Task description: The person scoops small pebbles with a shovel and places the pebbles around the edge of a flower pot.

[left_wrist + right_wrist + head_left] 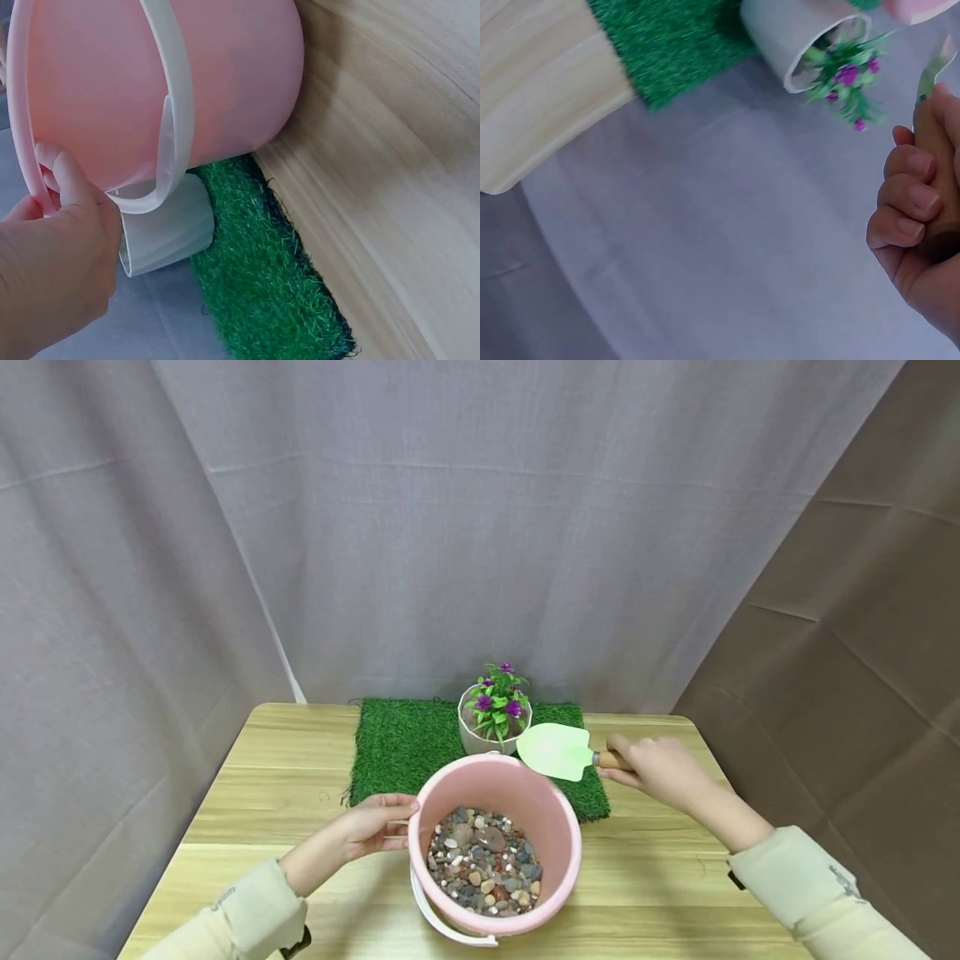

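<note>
A pink bucket (558, 868) stands on the wooden table with mixed pebbles (483, 864) over its bottom. My left hand (378, 827) pinches the bucket's rim at its left side, thumb and fingers on either side of the edge in the left wrist view. The white bail handle (176, 97) hangs down along the bucket's outside. My right hand (660, 768) grips the wooden handle (937, 172) of a pale green garden trowel, fingers wrapped round it. The trowel's blade (555, 750) is held up at the bucket's far right rim, pointing left, with no pebbles visible on it.
Behind the bucket, a white pot (480, 745) with a purple-flowered plant (498, 706) stands on a green artificial grass mat (408, 743). The wooden table (300, 760) ends at a grey curtain (450, 568) at the back; a brown curtain (847, 635) hangs at the right.
</note>
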`<state>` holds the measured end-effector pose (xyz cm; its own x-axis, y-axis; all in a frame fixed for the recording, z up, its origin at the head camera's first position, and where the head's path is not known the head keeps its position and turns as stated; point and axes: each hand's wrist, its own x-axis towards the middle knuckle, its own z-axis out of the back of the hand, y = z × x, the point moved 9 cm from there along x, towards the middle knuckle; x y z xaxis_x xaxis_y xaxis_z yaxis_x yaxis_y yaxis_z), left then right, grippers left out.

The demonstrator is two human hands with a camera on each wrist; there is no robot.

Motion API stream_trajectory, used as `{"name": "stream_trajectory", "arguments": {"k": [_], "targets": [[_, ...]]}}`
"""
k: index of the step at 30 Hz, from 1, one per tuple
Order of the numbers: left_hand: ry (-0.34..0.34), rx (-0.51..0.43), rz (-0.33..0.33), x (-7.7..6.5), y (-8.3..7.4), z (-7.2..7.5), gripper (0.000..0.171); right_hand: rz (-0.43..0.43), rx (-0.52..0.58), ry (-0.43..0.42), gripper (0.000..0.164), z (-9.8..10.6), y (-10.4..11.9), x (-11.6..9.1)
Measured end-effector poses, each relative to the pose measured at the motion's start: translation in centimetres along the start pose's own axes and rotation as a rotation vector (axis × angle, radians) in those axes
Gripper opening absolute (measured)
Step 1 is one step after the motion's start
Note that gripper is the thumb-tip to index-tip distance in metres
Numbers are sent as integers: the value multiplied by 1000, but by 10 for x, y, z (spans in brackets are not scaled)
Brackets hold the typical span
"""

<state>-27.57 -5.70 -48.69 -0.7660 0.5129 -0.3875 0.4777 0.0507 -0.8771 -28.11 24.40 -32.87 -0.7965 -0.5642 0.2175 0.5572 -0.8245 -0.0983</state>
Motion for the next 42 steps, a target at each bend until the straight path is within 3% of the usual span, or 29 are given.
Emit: {"name": "stream_trajectory", "arguments": {"k": [6, 11, 19, 25, 30, 42], "targets": [[18, -43, -8, 0, -3, -2, 37, 122, 11, 5, 27, 1, 32, 1], [13, -24, -9, -2, -7, 0, 43, 204, 8, 32, 28, -6, 54, 3], [18, 24, 47, -5, -4, 2, 45, 263, -16, 48, 30, -19, 75, 6], [-50, 55, 71, -7, -7, 5, 39, 318, -30, 92, 18, -30, 91, 11], [-95, 59, 79, -7, -5, 7, 32, 376, -38, 77, 9, -34, 104, 17], [-95, 48, 103, -1, -5, 3, 23, 492, -265, 47, 8, -46, 121, 26]]}}
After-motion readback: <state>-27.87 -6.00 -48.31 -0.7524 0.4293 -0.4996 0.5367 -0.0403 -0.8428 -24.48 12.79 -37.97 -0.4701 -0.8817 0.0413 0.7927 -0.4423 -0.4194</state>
